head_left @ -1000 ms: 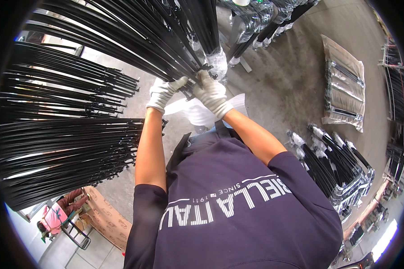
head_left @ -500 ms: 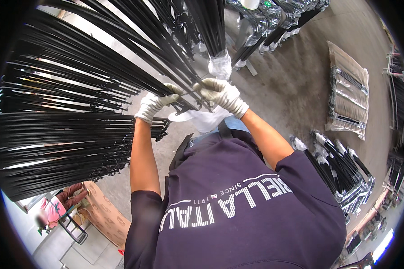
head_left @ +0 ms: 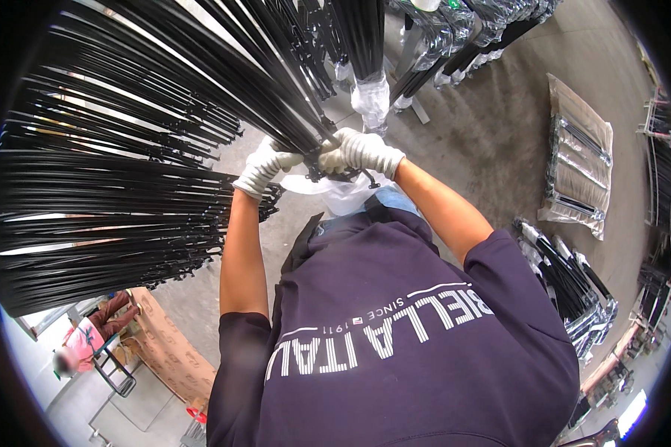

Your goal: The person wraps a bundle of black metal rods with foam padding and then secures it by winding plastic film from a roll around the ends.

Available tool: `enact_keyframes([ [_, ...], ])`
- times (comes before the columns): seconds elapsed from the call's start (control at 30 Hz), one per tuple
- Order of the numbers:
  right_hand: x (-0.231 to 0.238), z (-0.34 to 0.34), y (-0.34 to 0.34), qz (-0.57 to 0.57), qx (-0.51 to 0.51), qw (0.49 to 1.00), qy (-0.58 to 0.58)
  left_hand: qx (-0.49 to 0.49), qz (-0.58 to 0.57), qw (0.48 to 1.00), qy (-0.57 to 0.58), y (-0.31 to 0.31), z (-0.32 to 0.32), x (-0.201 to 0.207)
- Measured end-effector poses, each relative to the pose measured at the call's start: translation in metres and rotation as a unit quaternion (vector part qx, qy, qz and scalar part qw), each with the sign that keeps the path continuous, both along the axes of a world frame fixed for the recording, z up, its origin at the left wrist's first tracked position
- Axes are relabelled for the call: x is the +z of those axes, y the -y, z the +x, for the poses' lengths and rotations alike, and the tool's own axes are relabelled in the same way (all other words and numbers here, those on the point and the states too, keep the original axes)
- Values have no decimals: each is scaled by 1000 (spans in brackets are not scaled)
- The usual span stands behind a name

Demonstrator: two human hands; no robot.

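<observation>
White work gloves cover both of my hands. A gathered bundle of long black metal bars (head_left: pixel 272 112) slants down from the upper left, and its near ends come together between my hands. My left hand (head_left: pixel 265 165) is closed round the left side of these ends. Opposite it, my right hand (head_left: pixel 359 153) grips the right side, fingers curled inward. Small fittings stick out at the bar tips. Just below the ends hangs a white plastic sheet or bag (head_left: pixel 343 197), partly hidden by the hands.
Rows of black bars (head_left: pixel 104 194) fan out at the left. Ahead stands a bundle (head_left: pixel 359 37) with its end in clear wrap (head_left: pixel 370 100). Wrapped frames (head_left: pixel 477 30) are at the upper right, a flat wrapped pack (head_left: pixel 580 156) at the right. A seated person (head_left: pixel 86 344) is at the lower left.
The bars between my hands have drawn together into a tighter, thicker bundle. My left hand has shifted slightly right, and both hands now wrap round the ends. The view has tilted a little.
</observation>
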State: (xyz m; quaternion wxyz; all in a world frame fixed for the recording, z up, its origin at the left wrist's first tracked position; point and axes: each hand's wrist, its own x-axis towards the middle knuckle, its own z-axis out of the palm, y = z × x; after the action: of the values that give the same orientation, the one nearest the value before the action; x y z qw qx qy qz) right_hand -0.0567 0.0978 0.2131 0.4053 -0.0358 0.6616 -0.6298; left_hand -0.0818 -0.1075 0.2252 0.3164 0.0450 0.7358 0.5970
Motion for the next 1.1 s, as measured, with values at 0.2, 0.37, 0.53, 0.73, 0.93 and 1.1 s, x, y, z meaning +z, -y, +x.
enact_keyframes([
  [0.2, -18, 17, -8, -101, -61, 993, 32, -38, -35, 998, 30, 6, 7, 0],
  [0.37, -32, 27, -10, -149, -134, 980, 3, -30, 67, 992, 100, 5, 13, 16],
  [0.53, -26, 33, 3, -74, -132, 981, -121, -15, 105, 991, 83, -3, 15, 31],
  [0.73, -24, 33, 3, -135, -153, 979, -6, -41, 129, 988, 68, -2, 6, 35],
  [0.93, -38, 31, 2, -196, -147, 969, -21, -59, 38, 997, 31, 9, 2, 24],
  [1.1, -30, 37, 21, -21, -50, 982, -180, -51, -35, 998, 15, 12, 5, 32],
])
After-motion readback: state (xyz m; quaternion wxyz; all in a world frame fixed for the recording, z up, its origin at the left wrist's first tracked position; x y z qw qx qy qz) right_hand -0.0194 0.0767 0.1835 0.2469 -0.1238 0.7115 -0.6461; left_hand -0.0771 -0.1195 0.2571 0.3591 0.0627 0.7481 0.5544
